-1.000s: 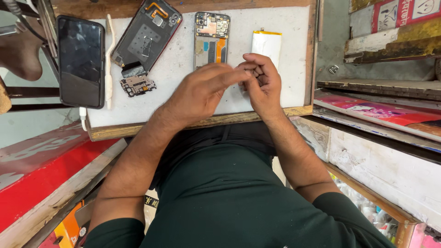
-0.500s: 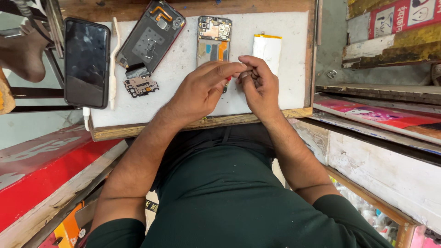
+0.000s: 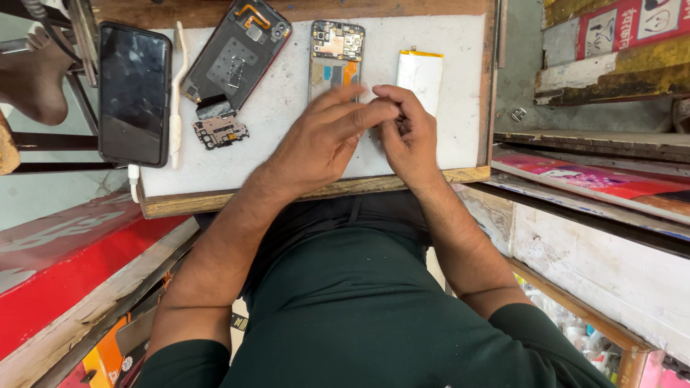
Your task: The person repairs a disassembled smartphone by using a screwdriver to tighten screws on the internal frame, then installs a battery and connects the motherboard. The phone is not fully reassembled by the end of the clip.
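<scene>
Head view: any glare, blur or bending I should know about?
Head view: even daylight, soft shadows; a pale sheen on the black phone; both hands, left hand and right hand, sharp; straight edges bow toward the frame's borders, wide-lens distortion.

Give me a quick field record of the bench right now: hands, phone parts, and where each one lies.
left hand: over the lower end of the opened phone frame, fingertips meeting the right hand
right hand: fingers curled against the left; whatever they pinch is too small to see
work board: white top, wooden edge
battery: white, flat, right of the frame, just above the right hand
back cover: tilted, left of the frame
small circuit board: below the cover
dark phone: screen up, at the left edge
white tool: lies between phone and cover
</scene>
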